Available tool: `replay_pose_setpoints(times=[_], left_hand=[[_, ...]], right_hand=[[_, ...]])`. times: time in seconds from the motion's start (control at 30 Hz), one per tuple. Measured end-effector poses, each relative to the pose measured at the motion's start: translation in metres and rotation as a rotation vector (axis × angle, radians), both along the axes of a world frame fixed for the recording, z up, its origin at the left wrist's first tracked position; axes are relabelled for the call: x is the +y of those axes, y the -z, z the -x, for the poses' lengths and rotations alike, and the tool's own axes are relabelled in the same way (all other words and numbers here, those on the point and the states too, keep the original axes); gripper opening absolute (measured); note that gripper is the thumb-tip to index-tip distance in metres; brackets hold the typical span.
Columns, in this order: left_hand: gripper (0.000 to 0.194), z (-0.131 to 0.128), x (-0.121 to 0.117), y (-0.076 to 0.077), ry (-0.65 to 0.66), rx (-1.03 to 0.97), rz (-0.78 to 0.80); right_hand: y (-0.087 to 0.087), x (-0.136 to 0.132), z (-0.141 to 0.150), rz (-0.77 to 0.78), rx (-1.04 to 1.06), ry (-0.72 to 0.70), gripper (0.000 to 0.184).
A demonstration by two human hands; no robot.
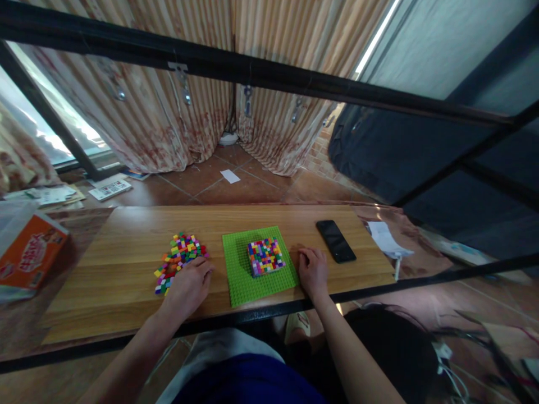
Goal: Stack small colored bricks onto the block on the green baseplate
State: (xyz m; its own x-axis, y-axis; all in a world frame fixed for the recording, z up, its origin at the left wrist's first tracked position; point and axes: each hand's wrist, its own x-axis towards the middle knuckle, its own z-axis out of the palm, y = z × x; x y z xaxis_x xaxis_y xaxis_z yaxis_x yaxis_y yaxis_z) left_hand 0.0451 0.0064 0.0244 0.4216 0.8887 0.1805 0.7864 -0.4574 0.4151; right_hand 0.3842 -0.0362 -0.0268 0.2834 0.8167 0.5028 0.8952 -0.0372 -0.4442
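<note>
A green studded baseplate (240, 275) lies on the wooden table (126, 269), and a multicoloured block of small bricks (265, 256) stands on it. A loose pile of small coloured bricks (179, 257) lies to its left. My left hand (188, 287) rests at the near edge of that pile, fingers curled down onto the bricks; what they hold is hidden. My right hand (313, 271) rests on the table just right of the baseplate, fingers curled under, nothing visible in them.
A black phone (336, 240) lies right of my right hand, with white paper (384, 237) at the table's right end. An orange box (30, 252) sits off the left end. Black frame bars cross the view, and curtains hang behind.
</note>
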Motion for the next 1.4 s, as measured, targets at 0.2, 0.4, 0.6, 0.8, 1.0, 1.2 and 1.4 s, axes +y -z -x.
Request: replay_pose_setpoints(times=[0.2, 0.4, 0.6, 0.8, 1.0, 1.2, 1.4], left_hand=[[0.022, -0.018, 0.003, -0.009, 0.028, -0.253, -0.012], [0.019, -0.064, 0.012, -0.027, 0.126, -0.420, -0.030], [0.019, -0.106, 0.022, -0.026, 0.179, -0.450, -0.014], [0.019, -0.126, 0.029, -0.020, 0.184, -0.420, -0.021], [0.017, -0.134, 0.033, -0.020, 0.115, -0.413, -0.006], [0.018, -0.136, 0.039, -0.019, 0.123, -0.485, 0.124], [0.021, -0.133, 0.043, -0.015, 0.125, -0.517, 0.193]], right_hand=[[-0.001, 0.000, 0.002, 0.003, 0.015, 0.004, 0.022], [-0.004, 0.001, 0.005, -0.004, 0.037, 0.019, 0.023], [-0.006, 0.001, 0.005, 0.010, 0.050, 0.022, 0.022], [-0.005, 0.002, 0.005, 0.028, 0.048, 0.035, 0.023], [-0.004, 0.002, 0.004, 0.024, 0.052, 0.032, 0.023], [-0.005, 0.002, 0.004, 0.031, 0.038, 0.038, 0.023], [-0.005, 0.002, 0.005, 0.012, 0.049, 0.034, 0.023]])
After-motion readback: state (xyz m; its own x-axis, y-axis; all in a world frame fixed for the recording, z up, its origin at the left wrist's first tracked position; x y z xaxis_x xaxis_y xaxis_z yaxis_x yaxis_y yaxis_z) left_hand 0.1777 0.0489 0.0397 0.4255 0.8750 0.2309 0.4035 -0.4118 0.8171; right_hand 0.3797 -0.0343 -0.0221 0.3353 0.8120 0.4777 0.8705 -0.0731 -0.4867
